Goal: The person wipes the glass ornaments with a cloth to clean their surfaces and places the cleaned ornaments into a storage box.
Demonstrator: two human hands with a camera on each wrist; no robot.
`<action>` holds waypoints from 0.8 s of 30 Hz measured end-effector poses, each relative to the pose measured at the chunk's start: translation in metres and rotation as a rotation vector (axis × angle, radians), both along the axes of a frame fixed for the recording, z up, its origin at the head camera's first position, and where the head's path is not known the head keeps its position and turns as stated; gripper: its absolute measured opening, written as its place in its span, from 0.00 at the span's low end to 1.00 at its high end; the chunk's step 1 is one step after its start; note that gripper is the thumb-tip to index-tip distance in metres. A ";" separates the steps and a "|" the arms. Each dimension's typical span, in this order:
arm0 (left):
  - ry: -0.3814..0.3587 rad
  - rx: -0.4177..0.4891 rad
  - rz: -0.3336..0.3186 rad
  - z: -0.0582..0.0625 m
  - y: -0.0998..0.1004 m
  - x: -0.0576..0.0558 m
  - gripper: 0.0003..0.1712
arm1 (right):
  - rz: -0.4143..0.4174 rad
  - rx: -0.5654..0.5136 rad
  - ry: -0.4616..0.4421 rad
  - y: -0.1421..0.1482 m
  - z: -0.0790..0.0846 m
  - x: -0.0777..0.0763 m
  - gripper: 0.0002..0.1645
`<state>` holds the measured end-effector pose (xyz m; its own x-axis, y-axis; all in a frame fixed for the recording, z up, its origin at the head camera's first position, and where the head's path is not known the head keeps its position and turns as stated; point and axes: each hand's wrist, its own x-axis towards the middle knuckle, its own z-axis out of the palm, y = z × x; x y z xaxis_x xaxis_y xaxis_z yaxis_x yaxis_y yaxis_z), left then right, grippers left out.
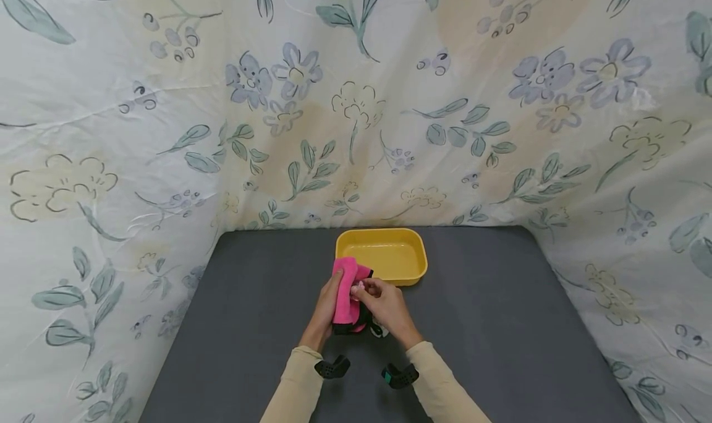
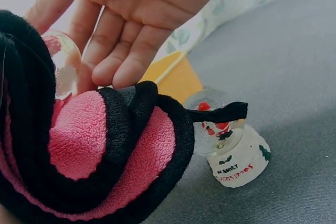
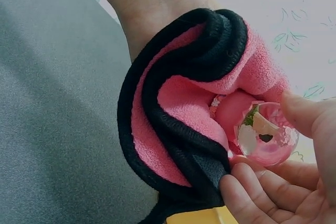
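Note:
My left hand (image 1: 324,308) holds a folded pink cloth with black edging (image 1: 346,296) in front of the yellow tray. With my right hand (image 1: 387,305) I grip a small snow globe with a pink base (image 3: 268,135), partly wrapped in the cloth. Its clear dome faces out between thumb and fingers in the right wrist view, while the cloth hides part of the base. A second snow globe, with a white lettered base (image 2: 240,158) and red figures inside, stands on the table beyond the cloth in the left wrist view.
The yellow tray (image 1: 384,256) sits near the table's back edge, just beyond my hands. A dark grey table (image 1: 478,336) spreads to both sides. Flower-printed fabric (image 1: 356,132) hangs behind it and along its left and right sides.

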<state>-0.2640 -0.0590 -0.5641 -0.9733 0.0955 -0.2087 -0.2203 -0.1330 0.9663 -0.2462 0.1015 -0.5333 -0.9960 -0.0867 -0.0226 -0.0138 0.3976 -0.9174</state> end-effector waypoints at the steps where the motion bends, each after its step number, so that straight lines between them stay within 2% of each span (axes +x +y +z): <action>1: 0.000 0.001 -0.003 -0.001 0.000 -0.001 0.38 | 0.000 -0.005 -0.004 0.000 0.000 0.000 0.30; 9: -0.016 -0.003 -0.009 -0.001 -0.002 -0.003 0.38 | -0.008 -0.012 -0.024 -0.002 -0.001 -0.003 0.30; 17: -0.013 0.002 0.001 -0.003 -0.003 -0.001 0.38 | -0.009 0.033 -0.015 -0.003 -0.005 -0.002 0.30; 24: -0.009 -0.007 0.014 -0.007 -0.003 0.001 0.38 | -0.005 0.021 -0.022 -0.003 -0.005 -0.001 0.32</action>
